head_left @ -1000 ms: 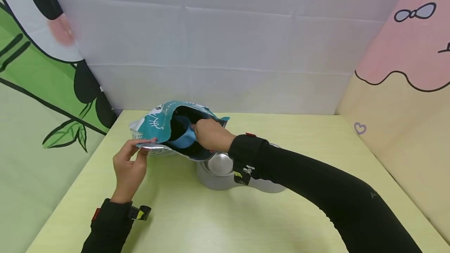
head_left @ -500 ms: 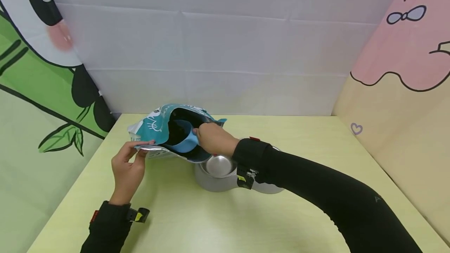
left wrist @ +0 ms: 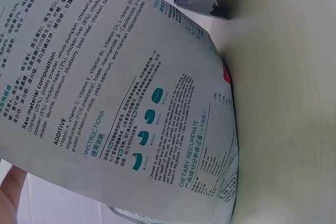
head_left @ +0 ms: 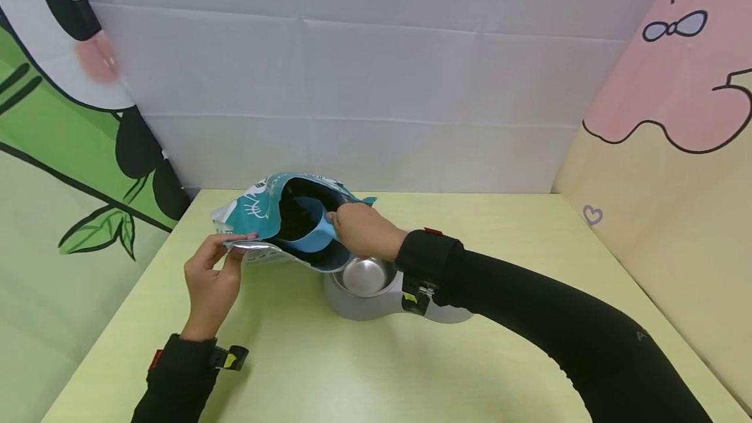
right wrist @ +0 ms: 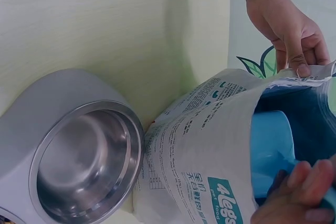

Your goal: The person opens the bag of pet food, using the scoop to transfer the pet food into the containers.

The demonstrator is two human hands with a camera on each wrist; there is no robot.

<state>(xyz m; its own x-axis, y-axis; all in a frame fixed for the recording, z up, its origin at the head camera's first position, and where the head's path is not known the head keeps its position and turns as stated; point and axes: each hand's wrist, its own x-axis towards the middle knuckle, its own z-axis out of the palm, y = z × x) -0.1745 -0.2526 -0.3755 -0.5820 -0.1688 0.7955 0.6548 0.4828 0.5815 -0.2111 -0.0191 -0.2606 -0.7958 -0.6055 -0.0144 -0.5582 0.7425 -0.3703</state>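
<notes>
A teal and white pet food bag (head_left: pixel 252 211) lies tilted on the table, its mouth gaping toward the right. My left hand (head_left: pixel 211 286) pinches the near edge of that mouth between thumb and fingers. Inside the opening is a blue scoop (head_left: pixel 314 238), its handle gripped by my right hand (head_left: pixel 367 232). Dark stuff shows in the scoop, too dim to make out. In the right wrist view the scoop (right wrist: pixel 270 140) sits just within the bag's rim. The bag's printed back (left wrist: pixel 121 93) fills most of the left wrist view.
A grey double-bowl stand (head_left: pixel 358 309) is right beside the bag. Its left steel bowl (head_left: pixel 364 276) shows a bare metal bottom; my right forearm covers much of the other side. A white cloth wall (head_left: pixel 376 83) rises behind the pale table (head_left: pixel 329 371).
My right hand has drawn the scoop a little to the right, toward the bag's mouth, and more of the scoop shows. My left hand keeps its pinch on the edge.
</notes>
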